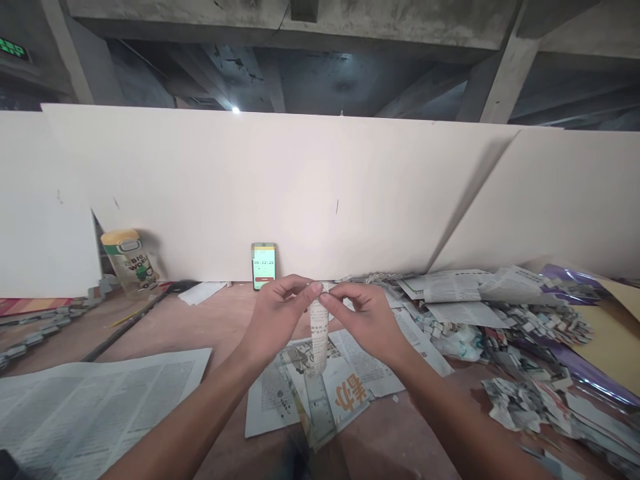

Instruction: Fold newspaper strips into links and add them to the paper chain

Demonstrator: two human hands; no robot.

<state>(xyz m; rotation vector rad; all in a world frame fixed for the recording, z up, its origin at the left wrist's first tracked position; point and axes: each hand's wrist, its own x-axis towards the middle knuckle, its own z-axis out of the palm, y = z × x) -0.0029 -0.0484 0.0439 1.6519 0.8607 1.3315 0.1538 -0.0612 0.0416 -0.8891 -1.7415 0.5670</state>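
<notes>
A narrow strip of newspaper [319, 333] hangs down between my hands, its printed side facing me. My left hand [285, 310] pinches its top end between thumb and fingers. From the other side, my right hand [367, 313] pinches the same end, the two thumbs almost touching. Below the strip a clear ruler [320, 407] lies over cut newspaper pieces [273, 393] on the reddish-brown table. Another printed sheet [417, 347] spreads out under and beyond my right wrist.
A phone [264, 267] showing a timer leans on the white partition [250, 187]. Far left stands a yellow-lidded bottle [131, 263]. A large newspaper sheet [110, 407] covers the front left. Folded paper chains [545, 323], crumpled paper [515, 403] and purple wrap [590, 373] crowd the right.
</notes>
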